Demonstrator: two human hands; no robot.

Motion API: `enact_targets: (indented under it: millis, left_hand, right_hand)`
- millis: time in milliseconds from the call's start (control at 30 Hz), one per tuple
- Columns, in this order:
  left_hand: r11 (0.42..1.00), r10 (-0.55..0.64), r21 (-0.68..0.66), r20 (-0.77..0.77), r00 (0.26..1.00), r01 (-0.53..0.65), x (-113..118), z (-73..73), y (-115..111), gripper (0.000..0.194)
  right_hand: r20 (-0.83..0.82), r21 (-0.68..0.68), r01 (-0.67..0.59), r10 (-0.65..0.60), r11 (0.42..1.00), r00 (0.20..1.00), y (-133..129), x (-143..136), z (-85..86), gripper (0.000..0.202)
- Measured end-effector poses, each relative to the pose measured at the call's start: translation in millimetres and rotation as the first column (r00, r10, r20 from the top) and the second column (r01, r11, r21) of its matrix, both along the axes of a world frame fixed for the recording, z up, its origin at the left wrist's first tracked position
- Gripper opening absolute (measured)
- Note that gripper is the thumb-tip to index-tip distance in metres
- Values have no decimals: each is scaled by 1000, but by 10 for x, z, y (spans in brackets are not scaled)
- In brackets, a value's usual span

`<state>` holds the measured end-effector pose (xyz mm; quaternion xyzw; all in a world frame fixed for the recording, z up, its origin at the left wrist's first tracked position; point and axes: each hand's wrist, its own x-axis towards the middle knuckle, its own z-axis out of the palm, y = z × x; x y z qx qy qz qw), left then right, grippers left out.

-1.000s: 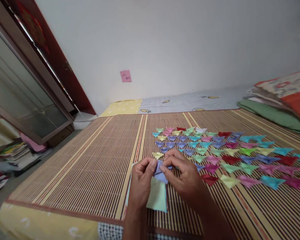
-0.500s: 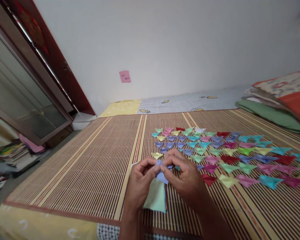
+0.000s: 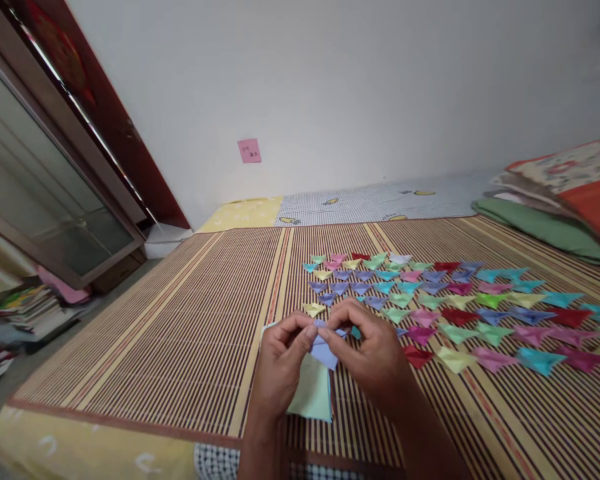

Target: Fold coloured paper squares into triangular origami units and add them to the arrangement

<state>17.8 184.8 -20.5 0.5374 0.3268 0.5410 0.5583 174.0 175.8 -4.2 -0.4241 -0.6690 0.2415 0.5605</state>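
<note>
A partly folded purple paper (image 3: 325, 352) is held between my two hands above a stack of pale green paper (image 3: 310, 390). My left hand (image 3: 284, 363) pinches its left edge between thumb and index finger. On the other side, my right hand (image 3: 370, 343) grips the upper right part of the same paper with thumb and fingers. The purple sheet hangs below my thumbs, with creases near the top. Beyond and to the right, several rows of small folded paper pieces (image 3: 455, 360) in many colours lie on the striped mat (image 3: 180, 333).
Folded bedding, with a green piece (image 3: 540, 230) and an orange one (image 3: 595, 200), is piled at the right. A pink note (image 3: 250, 151) sticks to the wall. At the left are a glass-panelled door (image 3: 55, 160) and a stack of books (image 3: 27, 307).
My thumbs have moved slightly apart on the purple paper, and more of its folded upper part shows between them. Both hands still hold it in nearly the same place.
</note>
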Motion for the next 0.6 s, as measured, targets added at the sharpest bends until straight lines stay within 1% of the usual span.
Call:
enact_targets:
  millis: [333,467,600]
  left_hand:
    - [1000,10,4,-77,997,-10,17,81,-29,20]
    - [1000,-6,3,-129,992,7,9,75,-31,27]
    - [1000,12,12,-146,989,-11,16,59,-22,27]
  right_hand:
    - [-64,-75,-20,15,997,998,9,23,-12,14]
    - [-85,-71,-36,30,997,996,22,35,-32,16]
    - [-87,-101,-17,8,995,996,13,29,-54,16]
